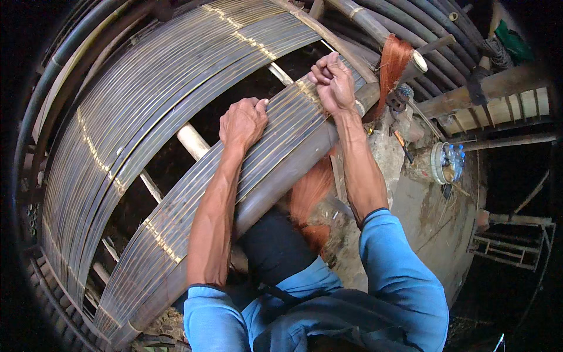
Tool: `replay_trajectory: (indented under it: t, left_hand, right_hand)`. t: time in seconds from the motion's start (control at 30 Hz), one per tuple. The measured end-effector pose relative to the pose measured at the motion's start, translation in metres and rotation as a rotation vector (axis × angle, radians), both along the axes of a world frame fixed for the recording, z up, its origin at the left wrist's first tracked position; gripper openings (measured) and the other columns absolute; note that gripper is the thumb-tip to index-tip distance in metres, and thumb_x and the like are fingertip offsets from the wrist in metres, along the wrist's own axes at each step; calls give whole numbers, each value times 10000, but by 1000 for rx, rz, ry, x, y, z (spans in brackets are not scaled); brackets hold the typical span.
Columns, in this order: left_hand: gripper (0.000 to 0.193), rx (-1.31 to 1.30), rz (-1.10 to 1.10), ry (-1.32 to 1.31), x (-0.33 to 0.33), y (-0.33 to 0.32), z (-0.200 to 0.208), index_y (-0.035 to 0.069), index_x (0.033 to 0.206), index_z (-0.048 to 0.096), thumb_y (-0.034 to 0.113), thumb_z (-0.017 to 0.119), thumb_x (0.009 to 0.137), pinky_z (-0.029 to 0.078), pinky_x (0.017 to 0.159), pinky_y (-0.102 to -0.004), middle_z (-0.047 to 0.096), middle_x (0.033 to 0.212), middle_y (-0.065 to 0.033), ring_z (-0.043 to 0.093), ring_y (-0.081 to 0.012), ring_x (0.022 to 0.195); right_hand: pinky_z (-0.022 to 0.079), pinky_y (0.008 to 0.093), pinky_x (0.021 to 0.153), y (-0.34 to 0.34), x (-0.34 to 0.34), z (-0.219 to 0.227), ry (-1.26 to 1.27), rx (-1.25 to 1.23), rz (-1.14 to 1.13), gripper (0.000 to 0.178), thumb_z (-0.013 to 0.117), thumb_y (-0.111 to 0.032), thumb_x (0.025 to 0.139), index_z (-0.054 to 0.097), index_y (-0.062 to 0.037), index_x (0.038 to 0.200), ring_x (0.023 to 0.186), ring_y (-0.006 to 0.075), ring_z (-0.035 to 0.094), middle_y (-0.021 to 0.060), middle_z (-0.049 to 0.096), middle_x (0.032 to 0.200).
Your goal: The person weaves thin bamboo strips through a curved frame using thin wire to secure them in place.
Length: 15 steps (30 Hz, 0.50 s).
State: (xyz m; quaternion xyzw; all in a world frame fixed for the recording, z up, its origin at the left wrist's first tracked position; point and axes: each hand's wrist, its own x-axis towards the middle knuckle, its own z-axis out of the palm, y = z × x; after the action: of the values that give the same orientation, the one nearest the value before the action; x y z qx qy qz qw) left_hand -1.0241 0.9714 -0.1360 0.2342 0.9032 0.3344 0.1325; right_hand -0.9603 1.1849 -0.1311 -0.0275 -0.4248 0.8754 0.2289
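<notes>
My left hand [243,122] is closed in a fist over the upper edge of a narrow panel of dark slats [281,132] with pale edges. Whatever its fingers hold is hidden. My right hand [336,85] is raised just above the panel's right end, beside a pale binding row. Its fingers are curled into a pinch, and any strand in them is too thin to make out. Under the panel's near edge runs a thick dark pole [287,167]. Reddish-brown fibre [396,61] hangs in a bundle to the right of my right hand.
Beyond a gap crossed by poles [192,141] lies a wider slat panel [135,111]. More reddish fibre [309,190] hangs below the near pole. On the right are a white bucket [438,163] with plastic bottles, a tool with an orange handle [400,139] and a bamboo rack [507,246].
</notes>
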Motion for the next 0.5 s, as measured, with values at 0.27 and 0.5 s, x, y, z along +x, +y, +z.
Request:
replay_trajectory:
  t: [0.27, 0.5]
  left_hand:
    - [449, -36, -29, 39, -3, 3, 4, 41, 973, 754, 425, 520, 978, 528, 857, -541, 708, 981, -278, 678, -454, 967]
    - [284, 337, 117, 612, 38, -61, -22, 68, 1007, 685, 240, 742, 789, 424, 849, -458, 588, 931, -122, 542, -331, 939]
  right_hand:
    - [474, 243, 747, -34, 42, 5, -299, 698, -141, 332, 541, -239, 1055, 695, -35, 844, 767, 89, 578, -5, 630, 774]
    - [444, 473, 1103, 50, 199, -4, -558, 260, -406, 361, 539, -289, 1036, 592, 17, 1219, 1187, 272, 582, 132, 615, 1229]
